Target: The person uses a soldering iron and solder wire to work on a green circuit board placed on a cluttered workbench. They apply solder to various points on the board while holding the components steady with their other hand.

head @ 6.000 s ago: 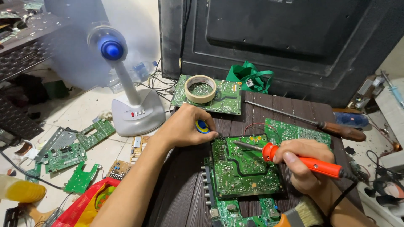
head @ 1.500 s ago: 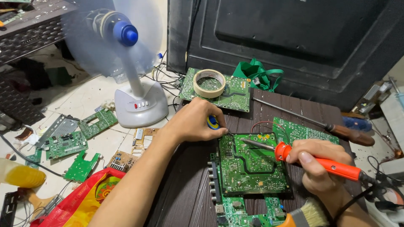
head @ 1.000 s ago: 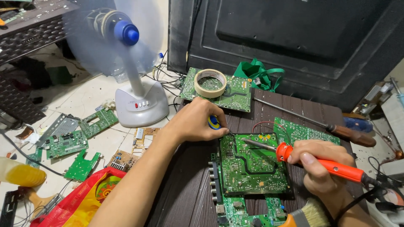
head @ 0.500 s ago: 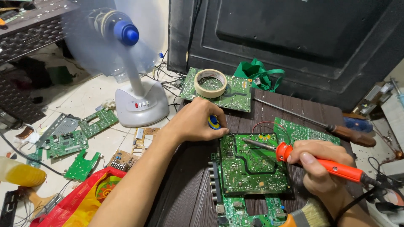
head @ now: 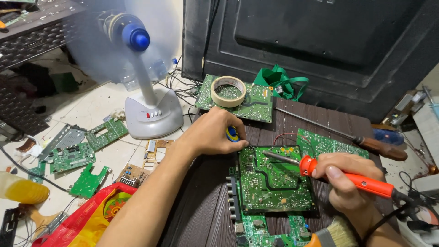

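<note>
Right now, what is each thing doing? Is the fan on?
fan: spinning, blades blurred
soldering iron: held in right hand, tip over the board
board: flat on the table, solder side up
left hand: closed on a small blue and yellow thing
tape roll: lying flat on another board
screwdriver: lying unused

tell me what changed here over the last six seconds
Little changed. The view shifted a bit between the oldest picture and the later ones. The right hand still holds the soldering iron, tip on the board. The left hand still grips a small blue and yellow thing at the board's corner. Tape roll and screwdriver stayed put.
</note>
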